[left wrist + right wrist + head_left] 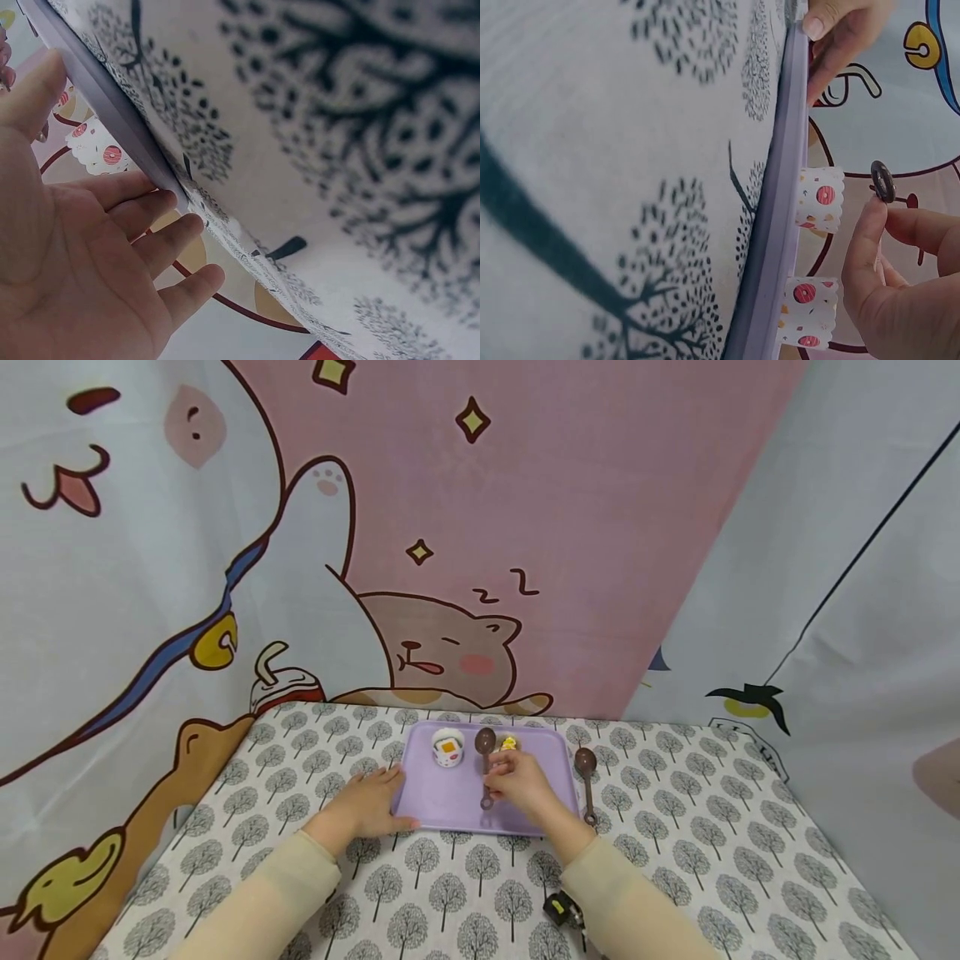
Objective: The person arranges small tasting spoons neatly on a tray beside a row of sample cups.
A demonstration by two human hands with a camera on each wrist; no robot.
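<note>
A brown spoon (486,742) is pinched by its handle in my right hand (520,781), above the lilac tray (442,797). Its ringed handle end (883,181) shows in the right wrist view. My left hand (369,802) rests at the tray's left edge, fingers straight and spread; the left wrist view shows its palm (82,255). On the tray stands a white patterned paper cup (447,756) with something orange and white inside. A second paper cup (808,311) has a yellow thing (508,743) at its top and is partly hidden by my right hand.
Another brown spoon (587,777) lies on the table just right of the tray. Beside my right forearm is a small black and yellow object (558,907). The tree-print tablecloth (480,877) reaches back to a cartoon-printed curtain (585,527).
</note>
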